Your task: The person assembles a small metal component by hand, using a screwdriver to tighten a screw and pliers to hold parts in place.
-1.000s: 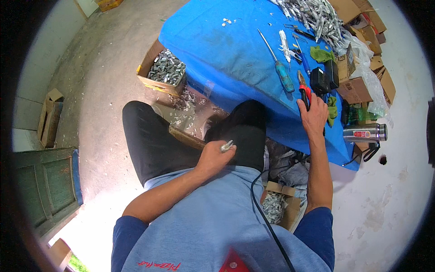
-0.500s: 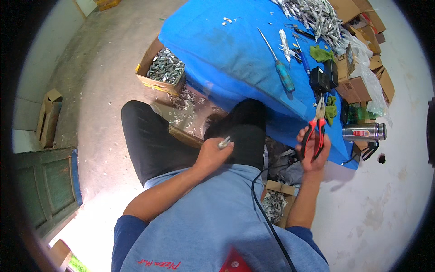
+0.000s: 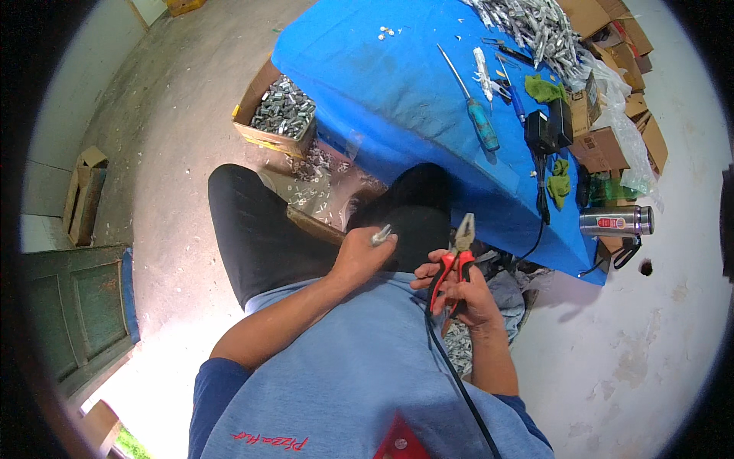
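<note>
Over my lap, my left hand (image 3: 362, 254) is closed around a small silvery-white cylindrical piece (image 3: 381, 235), whose end sticks out between thumb and fingers. To its right, my right hand (image 3: 468, 297) holds pliers (image 3: 454, 269) with red and black handles. The jaws of the pliers point up and away from me, apart from the piece. Some fingers of the right hand are spread beside the handles.
A blue-covered table (image 3: 382, 84) carries a screwdriver (image 3: 482, 125), a black adapter (image 3: 540, 134) and a heap of silvery pieces (image 3: 535, 34). A cardboard box (image 3: 260, 138) of small metal cylinders stands beside it. A steel flask (image 3: 616, 221) is at right; a black cable (image 3: 451, 367) crosses my shirt.
My right hand has brought the pliers left and nearer to me, from beside the table to over my lap. The left hand has barely moved.
</note>
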{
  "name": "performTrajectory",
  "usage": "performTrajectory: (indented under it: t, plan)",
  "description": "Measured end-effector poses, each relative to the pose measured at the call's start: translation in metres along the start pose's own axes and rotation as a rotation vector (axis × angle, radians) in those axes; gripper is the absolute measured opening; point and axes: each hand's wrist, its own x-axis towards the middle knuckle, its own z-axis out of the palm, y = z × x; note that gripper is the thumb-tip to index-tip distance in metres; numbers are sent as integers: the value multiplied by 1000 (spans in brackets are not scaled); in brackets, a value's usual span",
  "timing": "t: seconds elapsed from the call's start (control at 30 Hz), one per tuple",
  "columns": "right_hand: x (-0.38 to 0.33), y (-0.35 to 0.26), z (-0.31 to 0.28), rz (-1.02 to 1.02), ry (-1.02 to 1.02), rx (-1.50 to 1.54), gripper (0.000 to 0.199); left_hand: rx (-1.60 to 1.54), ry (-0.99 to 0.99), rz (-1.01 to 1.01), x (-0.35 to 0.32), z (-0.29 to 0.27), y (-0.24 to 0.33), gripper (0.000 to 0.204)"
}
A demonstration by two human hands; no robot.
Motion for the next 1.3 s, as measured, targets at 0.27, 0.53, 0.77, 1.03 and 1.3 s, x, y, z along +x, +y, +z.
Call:
performTrajectory:
  t: [0.27, 0.53, 0.77, 1.03, 1.3]
  plan:
    - [7, 18, -7, 67, 11, -759, 66, 0, -13, 7, 2, 1, -3, 35]
    - [8, 24, 14, 6, 188, -1382, 76, 137, 49, 16, 2, -1, -3, 32]
    - [19, 24, 22, -5, 212, -1480, 71, 236, 71, 13, 0, 0, 0, 27]
    - [25, 29, 29, 29, 284, -1562, 64, 291, 78, 15, 1, 1, -1, 27]
    - [28, 28, 38, 84, 316, -1645, 59, 275, 74, -4, 2, 2, -2, 29]
